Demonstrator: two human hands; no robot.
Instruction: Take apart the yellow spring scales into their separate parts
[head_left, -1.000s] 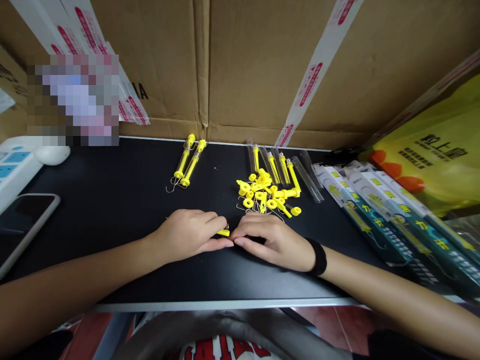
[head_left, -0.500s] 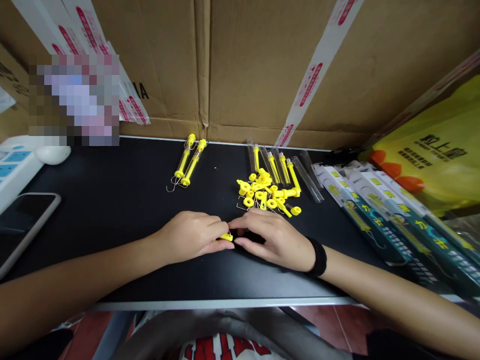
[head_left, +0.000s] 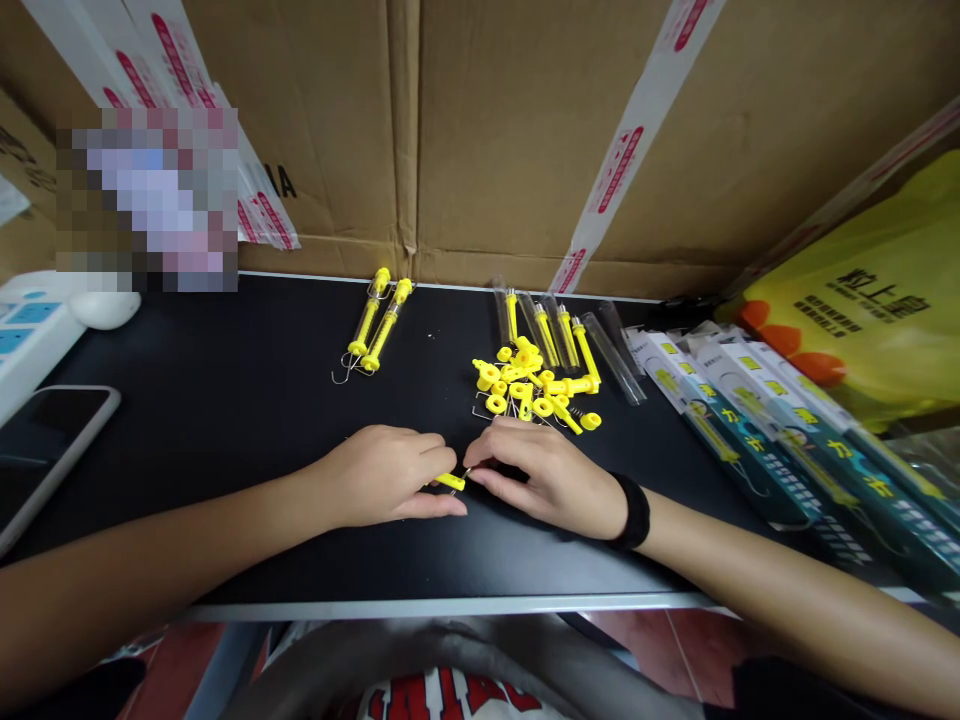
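Note:
My left hand (head_left: 386, 474) rests on the black table (head_left: 225, 420), fingers pinched on a small yellow plastic piece (head_left: 451, 481) whose end sticks out to the right. My right hand (head_left: 546, 473), with a black band on the wrist, meets it from the right, fingertips pinched on a thin metal wire at the yellow piece's tip. Just beyond the hands lies a pile of small yellow parts and springs (head_left: 529, 385). Behind the pile lie several clear tubes with yellow rods (head_left: 559, 335). Two finished yellow-and-clear tubes with hooks (head_left: 375, 325) lie at the back left of centre.
Cardboard boxes (head_left: 487, 130) wall the back. Packaged items in teal and white sleeves (head_left: 757, 420) lie at the right, beside a yellow bag (head_left: 870, 300). A phone (head_left: 45, 450), a white power strip (head_left: 26, 335) and a white mouse (head_left: 105, 308) sit at the left.
The yellow piece has tilted and slid slightly down between my fingers. My right fingertips shifted from pressing against the left hand to pinching a thin wire at its tip.

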